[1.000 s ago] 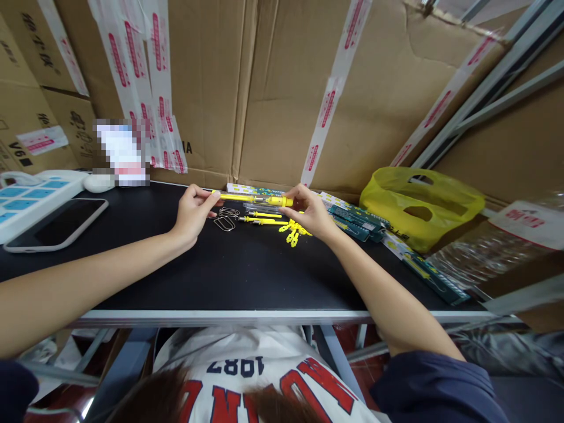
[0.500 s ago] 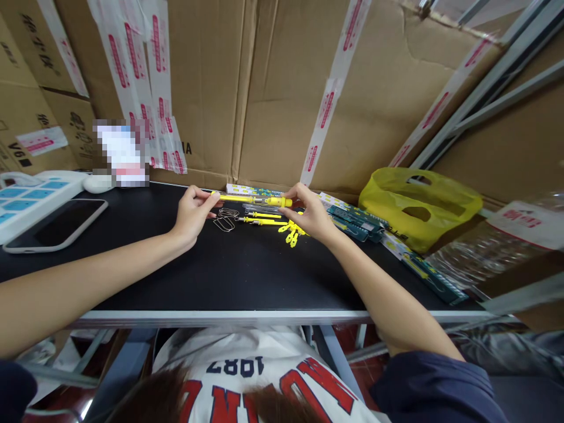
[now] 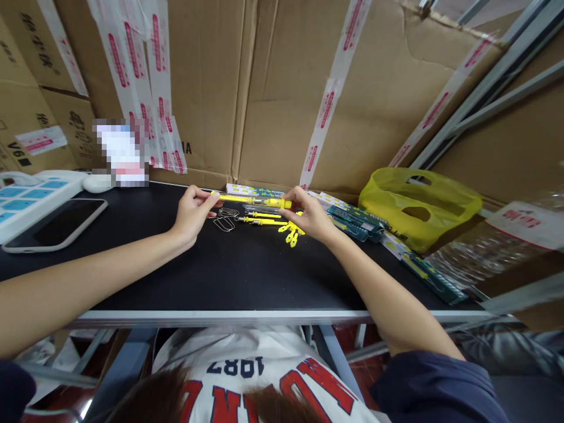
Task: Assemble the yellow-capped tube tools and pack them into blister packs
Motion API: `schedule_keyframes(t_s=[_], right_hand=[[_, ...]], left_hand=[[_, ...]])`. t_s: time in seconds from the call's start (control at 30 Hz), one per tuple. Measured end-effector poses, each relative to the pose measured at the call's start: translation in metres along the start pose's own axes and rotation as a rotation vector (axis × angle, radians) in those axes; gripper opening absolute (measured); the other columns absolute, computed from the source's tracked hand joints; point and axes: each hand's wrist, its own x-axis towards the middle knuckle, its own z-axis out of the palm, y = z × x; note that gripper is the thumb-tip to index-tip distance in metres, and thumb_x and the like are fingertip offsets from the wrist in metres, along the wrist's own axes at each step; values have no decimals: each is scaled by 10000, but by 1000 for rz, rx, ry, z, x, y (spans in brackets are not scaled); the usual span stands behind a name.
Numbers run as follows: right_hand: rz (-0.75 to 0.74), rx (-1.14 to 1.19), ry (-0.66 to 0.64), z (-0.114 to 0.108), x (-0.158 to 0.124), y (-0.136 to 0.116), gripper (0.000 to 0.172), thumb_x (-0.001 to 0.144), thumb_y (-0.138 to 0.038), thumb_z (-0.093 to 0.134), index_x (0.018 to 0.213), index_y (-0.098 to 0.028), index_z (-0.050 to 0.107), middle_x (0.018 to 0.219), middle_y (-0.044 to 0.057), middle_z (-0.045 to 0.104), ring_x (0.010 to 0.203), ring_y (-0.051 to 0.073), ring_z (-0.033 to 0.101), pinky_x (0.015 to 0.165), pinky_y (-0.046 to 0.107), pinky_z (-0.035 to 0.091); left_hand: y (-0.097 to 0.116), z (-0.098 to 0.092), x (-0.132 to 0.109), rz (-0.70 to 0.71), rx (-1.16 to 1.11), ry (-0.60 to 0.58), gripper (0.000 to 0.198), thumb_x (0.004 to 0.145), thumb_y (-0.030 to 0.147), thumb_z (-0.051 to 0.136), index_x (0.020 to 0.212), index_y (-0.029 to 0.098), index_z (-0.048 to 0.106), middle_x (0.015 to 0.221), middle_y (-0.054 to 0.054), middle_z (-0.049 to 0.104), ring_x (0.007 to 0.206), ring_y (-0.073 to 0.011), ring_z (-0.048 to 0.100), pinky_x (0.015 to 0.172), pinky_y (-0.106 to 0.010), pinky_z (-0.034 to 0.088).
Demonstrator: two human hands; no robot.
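A slim yellow pen-like tool (image 3: 240, 199) with a clear section and a thicker yellow end is held level above the black table. My left hand (image 3: 194, 214) pinches its thin left end between thumb and fingers. At the thick right end, my right hand (image 3: 308, 214) is closed on it with thumb and fingertips. Below lie yellow rods with metal tips (image 3: 264, 221) and clear tubes, partly hidden. Bent wire clips (image 3: 225, 223) rest just right of my left fingers. Small yellow end pieces (image 3: 291, 236) are heaped under my right hand.
Printed packaging strips (image 3: 352, 223) lie along the back right, beside a yellow plastic bag (image 3: 418, 205). A phone (image 3: 59, 225) and a white power strip (image 3: 33, 200) are on the left. Cardboard boxes (image 3: 273, 88) rise behind the table (image 3: 247, 276).
My right hand and the thick end of the tool have dropped very slightly. My left hand keeps its place and hold.
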Motion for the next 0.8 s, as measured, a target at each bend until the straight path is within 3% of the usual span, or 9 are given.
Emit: schedule_keyframes(t_s=[0.17,0.37,0.6,0.8], right_hand=[[8,0,-9,-1,1,-1,292,823,-442,659,937,-224,502,791,2,541,671,136,508,638,302,479],[-97,-51,26,-5,3,-2,213,842,-377,647,930,-223,529,974,60,501,810,171,526,684,326,517],[-66,-101,30,-3,1,-1,220,856,-382,628,928,-219,497,823,13,536,703,147,518,680,323,474],[-32,-6,1,0,0,-3,262,845,-411,639,941,-227,480,765,-13,522,635,122,483,611,289,433]], left_hand=[[-1,-1,1,19,0,-12,277,736,275,703,755,200,437,751,-9,662,774,-158,699,517,-185,484],[-1,0,-1,26,22,-16,293,729,297,715,755,196,441,762,-25,667,791,-160,696,519,-181,481],[1,1,-1,15,14,-20,276,739,275,703,755,196,439,766,-19,672,788,-158,696,517,-181,478],[0,0,0,-3,-12,-20,265,748,260,699,760,198,441,771,-29,677,779,-155,692,534,-188,484]])
